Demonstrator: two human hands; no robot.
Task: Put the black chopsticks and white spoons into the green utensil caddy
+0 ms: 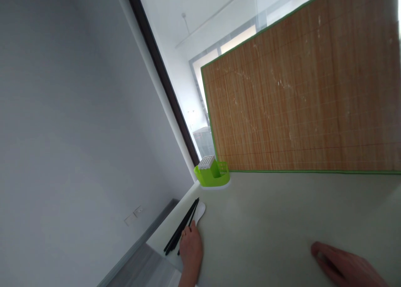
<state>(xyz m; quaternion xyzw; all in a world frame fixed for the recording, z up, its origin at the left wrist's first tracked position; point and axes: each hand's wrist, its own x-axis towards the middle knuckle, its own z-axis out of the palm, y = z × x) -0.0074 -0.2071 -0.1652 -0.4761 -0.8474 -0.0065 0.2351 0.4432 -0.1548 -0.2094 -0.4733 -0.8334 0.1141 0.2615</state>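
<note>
My left hand (pixel 190 244) is closed at the left side of the table, over one black chopstick that shows above and below it. A white spoon (pixel 199 212) lies just beyond its fingertips. Several more black chopsticks (pixel 181 227) lie in a bundle to its left. My right hand (pixel 346 264) is at the lower right above the table, fingers curled together; whether it holds anything is hidden. Far from both hands, a bright green holder (pixel 209 178) with a white slotted part stands at the table's back left corner.
The pale table (pixel 266 220) ends at a slanting left edge, with grey floor below. Upright behind it is a bamboo mat (pixel 300 99) with green edging, against a glass pane. A grey wall (pixel 78 124) fills the left.
</note>
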